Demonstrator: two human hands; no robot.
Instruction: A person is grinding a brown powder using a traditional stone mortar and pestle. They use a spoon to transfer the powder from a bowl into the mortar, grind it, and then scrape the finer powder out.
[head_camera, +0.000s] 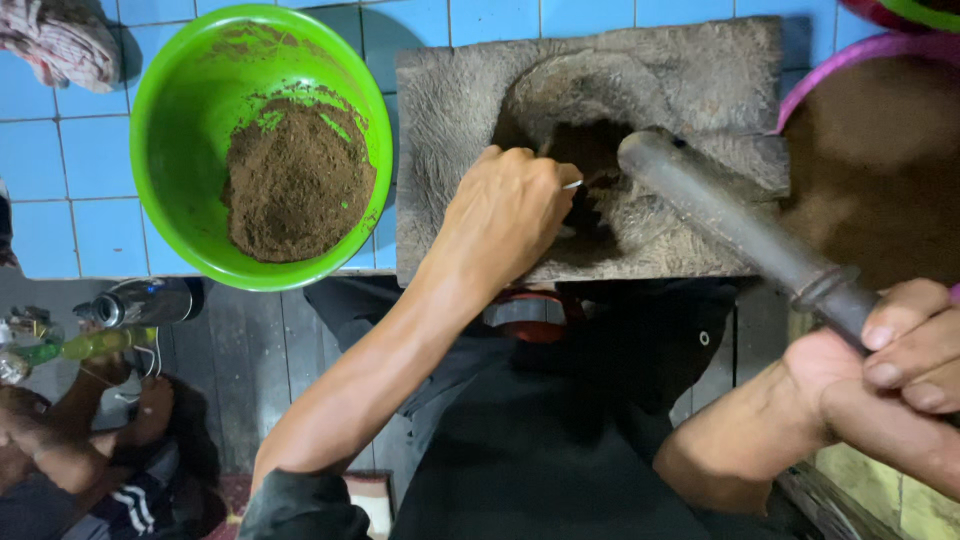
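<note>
A grey stone mortar block (480, 90) lies on the blue tiled floor with a dark hollow (590, 150) in it. My left hand (505, 215) reaches into the hollow, fingers closed on a thin metal spoon handle (572, 184); the spoon's bowl is hidden in the dark powder. My right hand (885, 365) grips the lower end of a long dark pestle (730, 225), whose rounded head rests tilted on the hollow's right rim. Beside the mortar, a green plastic bowl (170, 120) holds a heap of brown powder (295, 185).
A pink-rimmed basin (840, 60) with brown powder sits at the right. A crumpled cloth (60, 40) lies at top left. At lower left another person (90, 470) sits by a metal flask (140, 302) and small bottles. My dark clothing fills the bottom centre.
</note>
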